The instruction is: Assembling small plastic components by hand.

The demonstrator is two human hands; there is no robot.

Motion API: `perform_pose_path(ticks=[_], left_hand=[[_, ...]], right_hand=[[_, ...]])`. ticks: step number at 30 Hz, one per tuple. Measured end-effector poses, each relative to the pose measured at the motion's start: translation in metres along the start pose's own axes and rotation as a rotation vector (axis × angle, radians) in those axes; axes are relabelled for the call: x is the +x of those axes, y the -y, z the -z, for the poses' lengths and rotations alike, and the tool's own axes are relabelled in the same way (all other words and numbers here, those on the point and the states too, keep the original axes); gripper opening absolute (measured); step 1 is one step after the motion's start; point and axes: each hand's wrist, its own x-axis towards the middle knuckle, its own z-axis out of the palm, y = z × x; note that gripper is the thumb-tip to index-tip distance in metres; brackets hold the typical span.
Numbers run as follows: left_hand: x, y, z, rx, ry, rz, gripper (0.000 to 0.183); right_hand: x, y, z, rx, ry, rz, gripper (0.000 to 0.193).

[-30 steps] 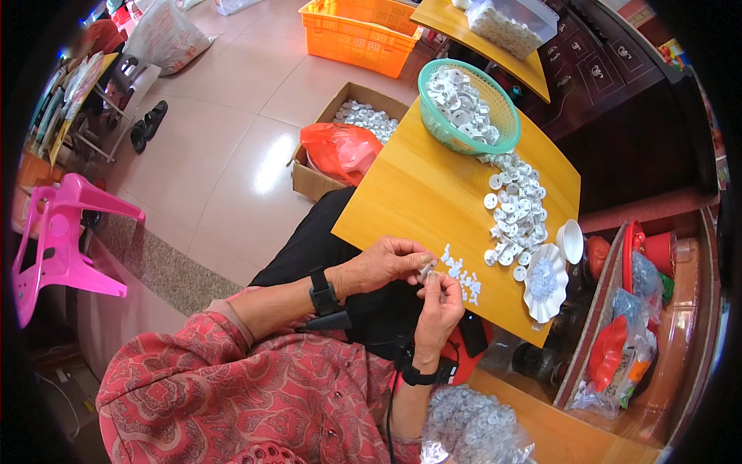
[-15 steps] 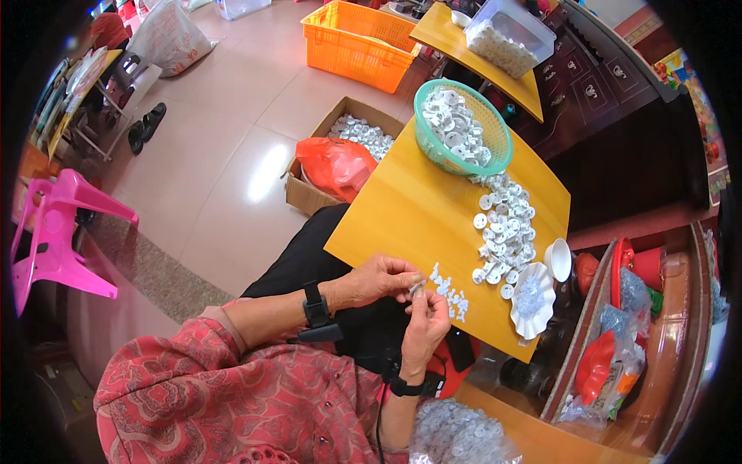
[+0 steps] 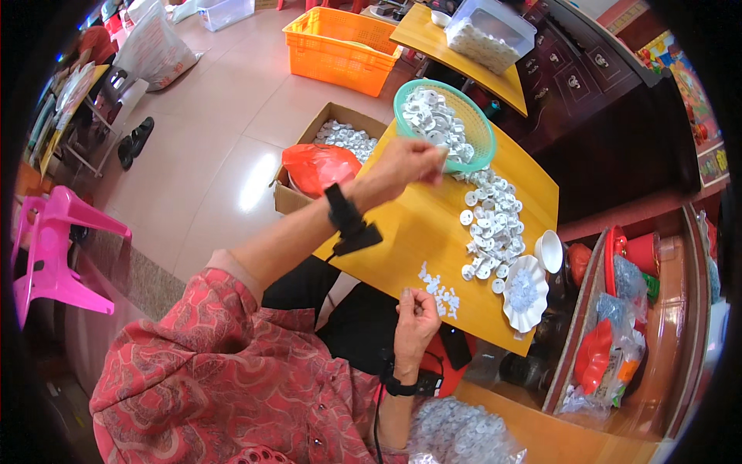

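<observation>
My left hand [image 3: 410, 168] reaches out over the table beside the mint-green mesh basket [image 3: 488, 138], its fingers curled closed and a bit blurred. Whatever they hold is hidden. White round plastic parts [image 3: 437, 116] fill the basket, and more of the same parts [image 3: 495, 224] lie heaped on the table below it. My right hand [image 3: 418, 319] stays at the near table edge, thumb and fingers pressed together; I cannot make out anything between them. Right by it lies a small scatter of tiny white plastic pieces [image 3: 440, 292].
On the yellow table [image 3: 386, 243] stand a fluted white dish [image 3: 535, 315] of small bluish pieces and a white bowl [image 3: 549, 252]. Beyond its left edge is a cardboard box [image 3: 290, 199] with a red bag [image 3: 321, 168]. An orange crate [image 3: 336, 66] is farther off.
My left hand has left my right hand and moved up and away toward the basket. Before, both hands met over a small whitish part. My right hand has barely shifted.
</observation>
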Motion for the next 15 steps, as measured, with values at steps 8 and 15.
perform_pose_path(ticks=[8,15], left_hand=[[0.039,0.027,-0.031,0.348,-0.166,-0.187,0.026],[0.028,0.102,-0.074,0.941,0.17,-0.507,0.017]], right_hand=[[-0.004,0.012,-0.004,-0.17,0.088,0.116,0.014],[0.002,0.002,0.019,-0.409,-0.087,0.255,0.011]])
